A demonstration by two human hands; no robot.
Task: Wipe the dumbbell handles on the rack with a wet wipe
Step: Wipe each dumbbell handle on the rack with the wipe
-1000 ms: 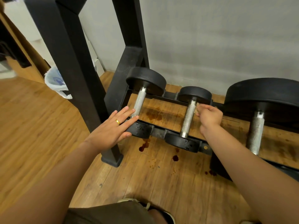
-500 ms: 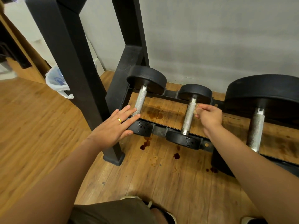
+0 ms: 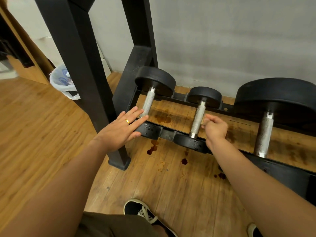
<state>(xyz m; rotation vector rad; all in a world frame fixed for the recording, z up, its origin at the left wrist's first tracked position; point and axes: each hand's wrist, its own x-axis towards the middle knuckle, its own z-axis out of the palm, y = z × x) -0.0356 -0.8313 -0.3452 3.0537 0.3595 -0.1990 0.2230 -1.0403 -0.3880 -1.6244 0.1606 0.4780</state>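
While the left hand (image 3: 119, 132), fingers flat, braces on the rack (image 3: 168, 134) for balance,
right hand (image 3: 215, 128) curls, seemingly pinching the wet wipe (image 3: 203, 121) against the middle handle (image 3: 198, 117).

The handles (image 3: 198, 118) are bare silvery metal, rough with fine knurling. The heads (image 3: 155, 79) are matt black and look rubbery. The rack (image 3: 77, 48) is dull black painted metal. The floor (image 3: 34, 125) is softly shiny wood planks, stained dark. The ring (image 3: 127, 121) is glossy gold, the bag (image 3: 59, 82) thin crinkled plastic.
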